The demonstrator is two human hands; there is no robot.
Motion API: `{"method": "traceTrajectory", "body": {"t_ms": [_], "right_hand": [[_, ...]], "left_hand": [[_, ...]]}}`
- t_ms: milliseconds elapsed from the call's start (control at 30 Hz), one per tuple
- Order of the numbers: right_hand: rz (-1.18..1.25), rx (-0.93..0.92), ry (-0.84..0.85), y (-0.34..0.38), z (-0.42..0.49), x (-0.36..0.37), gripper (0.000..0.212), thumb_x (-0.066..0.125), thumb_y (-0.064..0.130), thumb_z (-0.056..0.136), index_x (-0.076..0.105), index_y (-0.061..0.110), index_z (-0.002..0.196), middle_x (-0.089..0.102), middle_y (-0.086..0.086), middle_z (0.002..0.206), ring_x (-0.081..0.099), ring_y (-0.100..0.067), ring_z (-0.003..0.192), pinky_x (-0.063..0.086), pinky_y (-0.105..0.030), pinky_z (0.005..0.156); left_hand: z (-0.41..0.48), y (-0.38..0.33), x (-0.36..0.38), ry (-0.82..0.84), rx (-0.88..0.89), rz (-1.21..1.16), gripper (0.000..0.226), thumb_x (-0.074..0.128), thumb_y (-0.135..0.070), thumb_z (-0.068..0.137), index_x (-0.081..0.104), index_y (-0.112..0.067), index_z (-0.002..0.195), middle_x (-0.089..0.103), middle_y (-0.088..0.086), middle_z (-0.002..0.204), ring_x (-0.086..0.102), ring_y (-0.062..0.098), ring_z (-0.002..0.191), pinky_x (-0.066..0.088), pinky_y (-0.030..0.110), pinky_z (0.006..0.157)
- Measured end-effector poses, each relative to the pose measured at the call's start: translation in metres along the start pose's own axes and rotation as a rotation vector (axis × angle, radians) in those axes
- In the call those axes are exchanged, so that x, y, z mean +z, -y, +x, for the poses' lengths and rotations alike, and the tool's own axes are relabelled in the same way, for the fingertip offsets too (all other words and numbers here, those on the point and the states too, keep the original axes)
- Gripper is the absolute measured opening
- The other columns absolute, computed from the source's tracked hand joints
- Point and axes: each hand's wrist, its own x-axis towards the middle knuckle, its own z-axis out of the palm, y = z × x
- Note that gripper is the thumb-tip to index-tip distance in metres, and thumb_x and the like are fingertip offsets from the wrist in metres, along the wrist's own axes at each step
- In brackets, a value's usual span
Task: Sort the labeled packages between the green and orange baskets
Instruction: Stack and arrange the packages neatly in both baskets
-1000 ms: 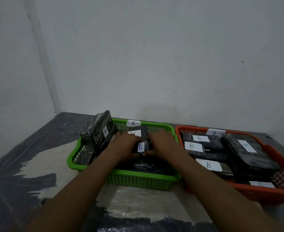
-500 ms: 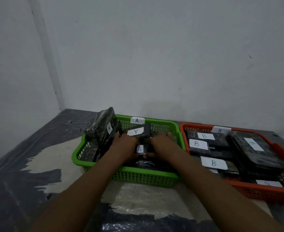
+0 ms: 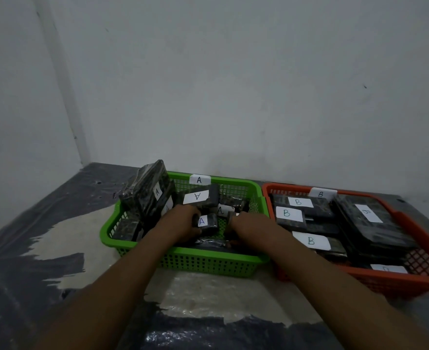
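Note:
The green basket (image 3: 208,263) holds several black wrapped packages with white "A" labels. Both my hands are inside it. My left hand (image 3: 180,223) grips a small package labelled A (image 3: 207,221) at its left side. My right hand (image 3: 248,228) rests just right of that package, fingers curled over dark packages; what it holds is hidden. A large A package (image 3: 149,189) leans upright against the basket's left wall. The orange basket (image 3: 395,284) on the right holds several flat black packages labelled B (image 3: 310,241).
Both baskets stand side by side on a table covered in dark, worn plastic (image 3: 56,248), close to a white wall (image 3: 233,97). A tag marked A (image 3: 199,179) sits on the green basket's back rim and a tag marked B (image 3: 321,193) on the orange one.
My hands have drawn slightly apart inside the green basket; the small A package now sits with my left hand, and another A label shows behind it.

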Motion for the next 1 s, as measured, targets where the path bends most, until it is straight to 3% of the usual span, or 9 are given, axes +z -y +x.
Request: {"method": "traceTrajectory", "body": {"t_ms": [233,367,500,667,833,900,1000], "right_hand": [[0.109,-0.015,-0.01,-0.003,-0.006,-0.006,0.029,0.067,0.028,0.094,0.071,0.016,0.12,0.071,-0.008,0.119,0.067,-0.024,0.105,0.055,-0.038,0.093],[0.212,-0.034,-0.136,-0.014,-0.016,-0.022,0.023,0.069,0.028,0.092,0.072,0.019,0.113,0.069,-0.001,0.115,0.064,-0.018,0.105,0.052,-0.033,0.086],[0.281,-0.083,-0.292,-0.026,-0.026,-0.031,0.021,0.067,0.027,0.094,0.07,0.017,0.112,0.064,-0.001,0.116,0.059,-0.018,0.105,0.051,-0.034,0.087],[0.392,-0.109,-0.405,-0.033,-0.034,-0.023,0.018,0.065,0.028,0.095,0.065,0.021,0.111,0.058,0.002,0.112,0.056,-0.014,0.102,0.049,-0.033,0.086],[0.447,-0.108,-0.38,-0.042,-0.04,-0.017,0.024,0.073,0.036,0.088,0.06,0.033,0.108,0.064,0.015,0.105,0.061,-0.004,0.095,0.051,-0.026,0.077],[0.499,-0.106,-0.371,-0.045,-0.043,-0.014,0.031,0.074,0.047,0.084,0.059,0.035,0.108,0.065,0.017,0.106,0.061,0.001,0.1,0.052,-0.021,0.081],[0.593,-0.119,-0.389,-0.046,-0.047,-0.01,0.035,0.073,0.056,0.081,0.059,0.039,0.109,0.065,0.023,0.111,0.057,0.012,0.107,0.045,-0.005,0.081]], "left_hand": [[-0.004,0.003,-0.002,-0.087,0.002,0.021,0.044,0.073,-0.047,0.085,0.065,-0.019,0.118,0.068,0.005,0.113,0.064,0.024,0.102,0.055,0.038,0.083],[-0.009,0.01,-0.014,-0.209,0.116,-0.175,0.036,0.066,-0.055,0.089,0.074,-0.024,0.107,0.074,-0.005,0.099,0.068,0.009,0.093,0.055,0.032,0.084],[-0.019,0.013,-0.032,-0.092,0.287,-0.315,0.037,0.068,-0.063,0.082,0.074,-0.035,0.104,0.073,-0.019,0.096,0.065,-0.007,0.091,0.053,0.022,0.083],[-0.021,0.012,-0.029,-0.108,0.371,-0.269,0.029,0.077,-0.046,0.082,0.072,-0.03,0.106,0.072,-0.013,0.092,0.066,0.002,0.085,0.056,0.035,0.077],[-0.026,0.011,-0.033,-0.258,0.438,-0.362,0.019,0.082,-0.027,0.081,0.071,-0.024,0.096,0.07,-0.012,0.09,0.066,0.005,0.084,0.056,0.034,0.075],[-0.032,0.011,-0.035,-0.358,0.523,-0.277,0.018,0.08,-0.019,0.082,0.066,-0.023,0.093,0.064,-0.012,0.092,0.062,0.009,0.083,0.055,0.037,0.07],[-0.041,0.01,-0.034,-0.591,0.647,0.051,0.025,0.077,-0.015,0.081,0.059,-0.022,0.096,0.058,-0.007,0.098,0.059,0.014,0.082,0.051,0.032,0.058]]}}
